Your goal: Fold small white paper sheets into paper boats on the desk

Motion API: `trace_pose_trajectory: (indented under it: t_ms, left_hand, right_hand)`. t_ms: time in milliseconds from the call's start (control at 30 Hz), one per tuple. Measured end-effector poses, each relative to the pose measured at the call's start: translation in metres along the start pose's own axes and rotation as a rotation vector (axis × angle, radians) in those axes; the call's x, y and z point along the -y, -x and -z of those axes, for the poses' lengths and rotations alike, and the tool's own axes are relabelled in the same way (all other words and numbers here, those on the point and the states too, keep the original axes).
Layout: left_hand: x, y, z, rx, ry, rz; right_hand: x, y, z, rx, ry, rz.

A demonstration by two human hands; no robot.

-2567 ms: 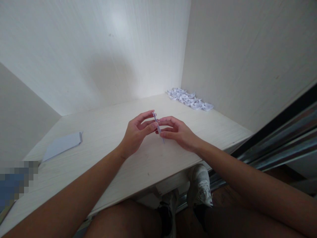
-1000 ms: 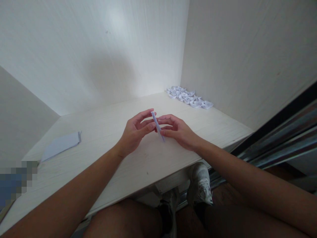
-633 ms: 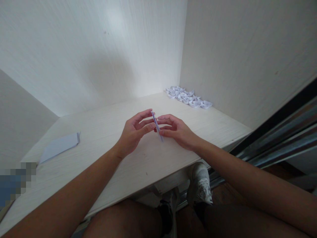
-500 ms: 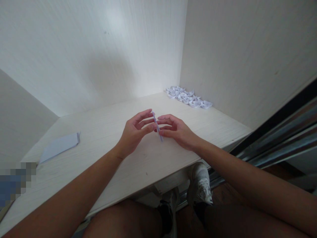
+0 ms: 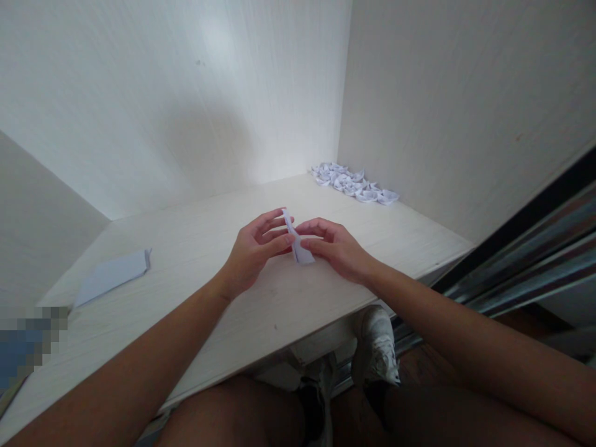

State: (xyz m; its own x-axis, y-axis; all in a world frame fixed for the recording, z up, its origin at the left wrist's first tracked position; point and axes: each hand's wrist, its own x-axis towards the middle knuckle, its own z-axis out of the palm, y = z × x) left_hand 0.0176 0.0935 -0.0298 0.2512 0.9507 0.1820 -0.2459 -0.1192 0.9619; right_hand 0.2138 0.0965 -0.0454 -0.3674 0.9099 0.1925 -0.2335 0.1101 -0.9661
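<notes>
A small folded piece of white paper [image 5: 303,253] is held up between my two hands, just above the pale tabletop [image 5: 261,316]. My left hand [image 5: 258,242] grips its left side, with the thumb on the near part and the fingers behind. From the right, my right hand [image 5: 333,245] pinches the paper between thumb and curled fingers. The fingertips behind the paper are partly hidden. Its lower end flares out to the right, while the upper end looks narrow.
Several small folded white paper shapes [image 5: 349,183] sit in the back right corner by the wall. A stack of white paper sheets [image 5: 114,277] lies at the left. Pale walls [image 5: 261,93] enclose the back and sides. My shoes [image 5: 377,347] are below the table edge.
The folded paper was seen nearly edge-on; now it is turned and spread, showing a wider face at its lower end. Both hands have barely moved.
</notes>
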Motion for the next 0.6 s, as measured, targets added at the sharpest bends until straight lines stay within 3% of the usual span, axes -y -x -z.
trace_pose_trajectory:
  t_ms: [333, 433, 500, 600]
  left_hand:
    - [-0.004, -0.001, -0.003, -0.075, 0.018, 0.017]
    - [-0.015, -0.008, 0.004, -0.122, -0.092, -0.047]
    - [-0.032, -0.014, 0.027, -0.203, -0.273, -0.150]
    - [-0.064, -0.019, 0.095, -0.362, -0.765, -0.220]
  right_hand:
    - [-0.005, -0.002, 0.000, -0.131, -0.012, -0.018]
    - [-0.006, -0.003, 0.002, -0.214, -0.013, 0.013]
    - [-0.005, -0.003, 0.003, -0.259, -0.010, 0.028]
    - [-0.006, -0.002, 0.003, -0.277, 0.003, 0.025]
